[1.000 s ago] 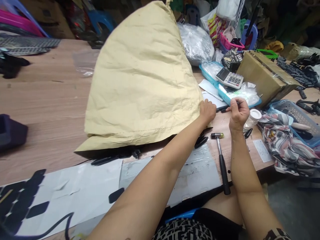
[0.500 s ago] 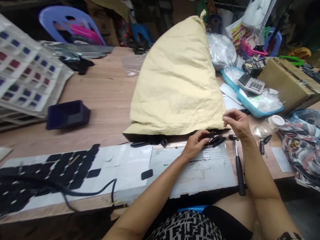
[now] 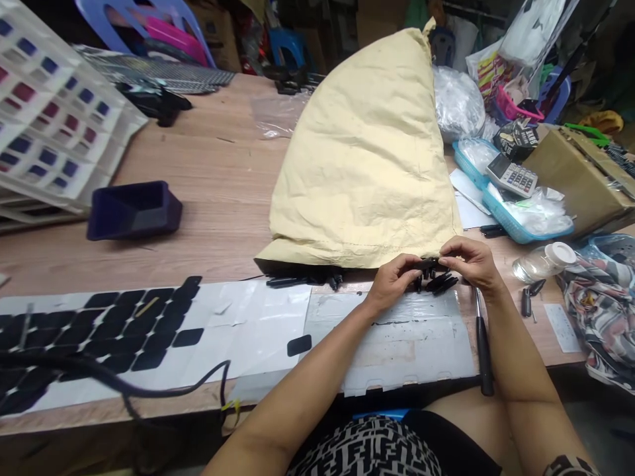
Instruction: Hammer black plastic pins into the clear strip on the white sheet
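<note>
Between the fingertips of my left hand is a small, elongated black part, held near the open end of a pale yellow sack. The fingers of my right hand are pinched at the right end of that same part. Right below lie several loose black pieces, on a cloudy clear sheet. Next to my right wrist a hammer with a black handle lies on the table, its head hidden behind my hand.
More black pieces lie along the sack's lower edge. On the left are black rounded pads on white paper, a cable and a dark purple bin. A lidded jar, blue baskets and a cardboard box stand right.
My right hand has moved down and left to meet my left hand at the black part. The whole view has shifted slightly.
</note>
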Action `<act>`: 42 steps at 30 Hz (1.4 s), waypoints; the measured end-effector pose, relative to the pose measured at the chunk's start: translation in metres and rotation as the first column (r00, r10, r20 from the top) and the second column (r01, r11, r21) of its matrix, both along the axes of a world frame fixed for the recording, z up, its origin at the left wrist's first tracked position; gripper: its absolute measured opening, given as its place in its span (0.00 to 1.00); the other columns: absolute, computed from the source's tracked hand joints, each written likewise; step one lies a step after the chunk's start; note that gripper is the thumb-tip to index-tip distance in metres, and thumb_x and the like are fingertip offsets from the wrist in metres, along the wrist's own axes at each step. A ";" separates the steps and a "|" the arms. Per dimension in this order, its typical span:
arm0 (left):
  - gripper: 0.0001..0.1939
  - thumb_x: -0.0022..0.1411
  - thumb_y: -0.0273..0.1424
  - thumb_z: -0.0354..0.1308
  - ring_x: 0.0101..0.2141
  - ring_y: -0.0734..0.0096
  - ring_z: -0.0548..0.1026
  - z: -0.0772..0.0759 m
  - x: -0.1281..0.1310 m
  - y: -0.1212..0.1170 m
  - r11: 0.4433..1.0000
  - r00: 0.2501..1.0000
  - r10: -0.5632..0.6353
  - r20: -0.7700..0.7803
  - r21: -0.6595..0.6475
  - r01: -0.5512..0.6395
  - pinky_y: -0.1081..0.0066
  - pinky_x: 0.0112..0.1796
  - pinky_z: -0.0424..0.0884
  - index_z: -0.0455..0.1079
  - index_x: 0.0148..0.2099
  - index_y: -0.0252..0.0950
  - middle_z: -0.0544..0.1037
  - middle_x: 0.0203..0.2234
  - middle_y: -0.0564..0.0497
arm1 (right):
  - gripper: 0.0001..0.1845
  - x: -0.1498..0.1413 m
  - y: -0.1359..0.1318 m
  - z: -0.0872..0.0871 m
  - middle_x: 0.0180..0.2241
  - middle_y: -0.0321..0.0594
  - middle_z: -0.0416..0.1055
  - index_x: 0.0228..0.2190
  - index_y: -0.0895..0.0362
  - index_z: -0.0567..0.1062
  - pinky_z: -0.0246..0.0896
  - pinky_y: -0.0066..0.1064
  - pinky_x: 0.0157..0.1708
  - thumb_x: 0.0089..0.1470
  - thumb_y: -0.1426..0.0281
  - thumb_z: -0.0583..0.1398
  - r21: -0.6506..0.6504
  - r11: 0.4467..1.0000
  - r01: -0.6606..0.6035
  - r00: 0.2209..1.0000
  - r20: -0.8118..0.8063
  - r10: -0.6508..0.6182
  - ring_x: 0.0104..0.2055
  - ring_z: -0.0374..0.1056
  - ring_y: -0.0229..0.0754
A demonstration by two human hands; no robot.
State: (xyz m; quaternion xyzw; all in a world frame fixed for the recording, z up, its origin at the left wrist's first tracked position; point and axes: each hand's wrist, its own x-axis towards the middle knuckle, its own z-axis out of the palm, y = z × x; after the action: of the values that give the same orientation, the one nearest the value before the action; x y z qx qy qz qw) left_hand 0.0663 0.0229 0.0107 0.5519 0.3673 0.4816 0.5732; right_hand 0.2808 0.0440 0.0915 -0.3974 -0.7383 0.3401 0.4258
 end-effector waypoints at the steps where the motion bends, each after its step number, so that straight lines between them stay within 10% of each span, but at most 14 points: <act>1: 0.13 0.61 0.35 0.62 0.39 0.66 0.78 0.000 0.000 0.000 1.000 1.000 -0.001 -0.013 0.011 0.001 0.70 0.41 0.74 0.75 0.48 0.37 0.80 0.40 0.49 | 0.07 0.000 0.000 0.000 0.29 0.38 0.76 0.31 0.56 0.80 0.67 0.30 0.30 0.52 0.65 0.69 0.018 1.000 -0.011 1.000 0.027 0.010 0.30 0.71 0.39; 42: 0.09 0.64 0.27 0.59 0.40 0.67 0.79 0.019 -0.005 -0.002 0.941 0.967 0.127 -0.221 0.335 -0.047 0.69 0.44 0.75 0.76 0.46 0.36 0.82 0.39 0.50 | 0.08 0.002 0.006 -0.001 0.29 0.40 0.78 0.36 0.54 0.83 0.68 0.31 0.30 0.55 0.64 0.68 0.113 0.985 -0.133 0.976 0.186 0.111 0.29 0.72 0.39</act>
State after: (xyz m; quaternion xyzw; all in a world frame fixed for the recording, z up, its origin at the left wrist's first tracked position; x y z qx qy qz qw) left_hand 0.0617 0.0210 0.0293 0.6762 0.3732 0.4908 0.4031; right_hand 0.2832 0.0501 0.0904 -0.3529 -0.8164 0.2818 0.3598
